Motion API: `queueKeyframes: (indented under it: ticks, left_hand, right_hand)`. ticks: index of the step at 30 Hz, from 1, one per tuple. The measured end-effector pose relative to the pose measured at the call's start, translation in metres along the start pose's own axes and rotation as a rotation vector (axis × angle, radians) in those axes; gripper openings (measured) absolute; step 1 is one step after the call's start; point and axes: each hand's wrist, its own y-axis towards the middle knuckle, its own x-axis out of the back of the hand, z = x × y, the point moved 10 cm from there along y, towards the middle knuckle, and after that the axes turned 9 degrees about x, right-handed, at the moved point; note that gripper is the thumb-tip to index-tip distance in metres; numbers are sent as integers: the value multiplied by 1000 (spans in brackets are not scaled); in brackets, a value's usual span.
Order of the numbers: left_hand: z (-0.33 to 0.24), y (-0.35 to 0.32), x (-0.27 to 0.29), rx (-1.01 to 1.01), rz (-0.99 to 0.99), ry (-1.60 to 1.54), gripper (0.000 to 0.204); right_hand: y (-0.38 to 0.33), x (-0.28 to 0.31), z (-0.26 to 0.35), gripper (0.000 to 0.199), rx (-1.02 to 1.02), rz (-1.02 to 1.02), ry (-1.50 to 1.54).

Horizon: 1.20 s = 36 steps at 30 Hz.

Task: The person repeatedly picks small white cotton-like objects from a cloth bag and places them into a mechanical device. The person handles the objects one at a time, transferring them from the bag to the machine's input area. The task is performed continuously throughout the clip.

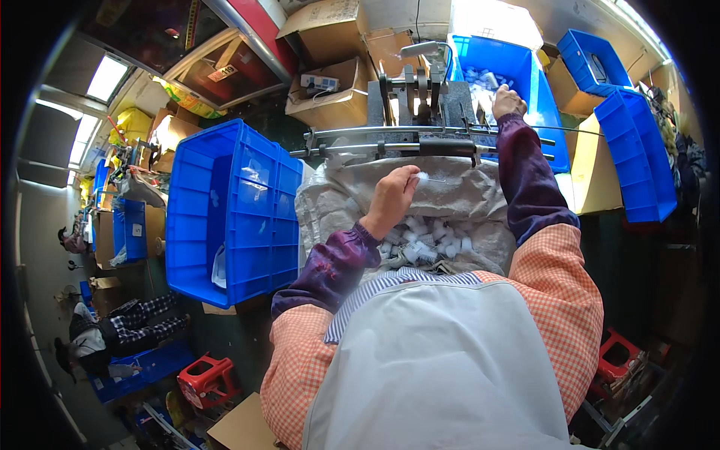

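My left hand is pinched over the open sack, its fingertips closed on a small white piece with a thin wire sticking out to the right. Below it, a heap of small white ribbed pieces lies in the grey woven sack. My right hand reaches forward over the blue bin at the back right, fingers curled. What those fingers hold, if anything, is hidden. Small white pieces lie in that bin. Between the hands and beyond the sack stands a dark metal machine with horizontal rods.
A large blue crate stands on its side at the left. Cardboard boxes are at the back, and another blue crate is at the right. A red stool stands at lower left. Another person is farther left.
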Motion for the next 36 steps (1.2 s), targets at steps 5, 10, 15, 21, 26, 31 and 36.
queueKeyframes:
  ticks: [5,10,15,21,26,31,36]
  left_hand:
    - [-12,13,0,-61,-86,23,19]
    - [-3,18,-2,86,-29,-39,31]
    - [101,-41,-13,297,386,997,33]
    - [185,-97,-2,275,325,1187,31]
    - [165,-90,9,347,301,1008,40]
    - [169,-71,27,450,143,848,48]
    - [185,-66,26,423,137,855,47]
  right_hand:
    - [-106,45,103,35,525,515,893]
    - [-147,60,151,24,970,274,1157]
    - [-49,-5,103,14,502,-138,469]
    - [-37,-12,122,13,489,-120,288]
    - [-34,-18,121,14,515,-136,337]
    - [-24,-30,121,19,452,-10,317]
    - [-24,-35,104,25,278,72,235]
